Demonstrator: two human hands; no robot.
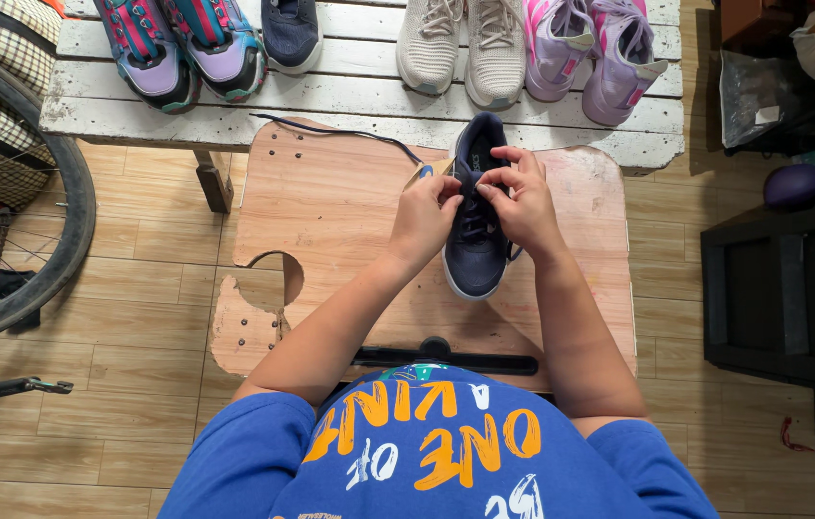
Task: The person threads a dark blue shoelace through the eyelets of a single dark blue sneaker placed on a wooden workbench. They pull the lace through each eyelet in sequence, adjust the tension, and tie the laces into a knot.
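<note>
Lacing in progress — left hand (424, 216) and right hand (523, 204) each pinch the dark lace (350, 133) over the navy shoe (476, 216) on the wooden board (330, 202); threading the next eyelet probably demands steady tension.

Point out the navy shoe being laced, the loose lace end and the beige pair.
navy shoe (473, 264): head view, heel end.
loose lace (330, 130): head view, mid-strand on the board.
beige pair (496, 58): head view, right shoe's upper.

A small shoe-repair or shoe-cleaning stall in a home yard or shed: several pairs of sneakers (484, 43) line a chipped white plank bench (359, 96), a rough plywood counter (330, 207) stands on wood-look floor tiles (138, 356), a bicycle wheel (32, 240) leaning beside it.
</note>
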